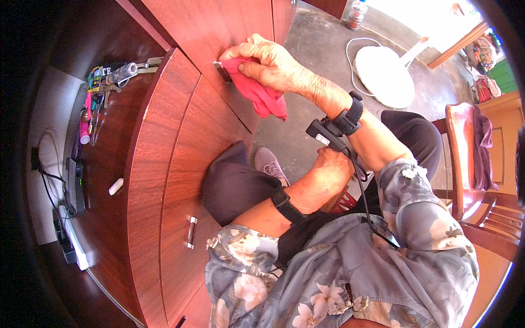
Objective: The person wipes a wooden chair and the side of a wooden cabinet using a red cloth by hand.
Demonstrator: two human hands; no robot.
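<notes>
My right hand (266,61) pinches a bunched red cloth (262,94). It holds the cloth against a reddish-brown wooden cabinet door (221,24), at a small door handle (223,73) that the cloth partly covers. My left hand (336,164) is low over my lap, beneath the right forearm. Its fingers are mostly hidden by a small black device (326,135) strapped to the right wrist, so I cannot tell whether it holds anything. A drawer front with a metal handle (192,232) is near my left elbow.
On the cabinet top (110,221) lie a clear-headed torch (123,73), keys (110,90), a router (76,184) and a white power strip (76,242). A wooden chair (461,160) stands to my right. A white round object with a cord (383,76) and a plastic bottle (356,16) are on the floor.
</notes>
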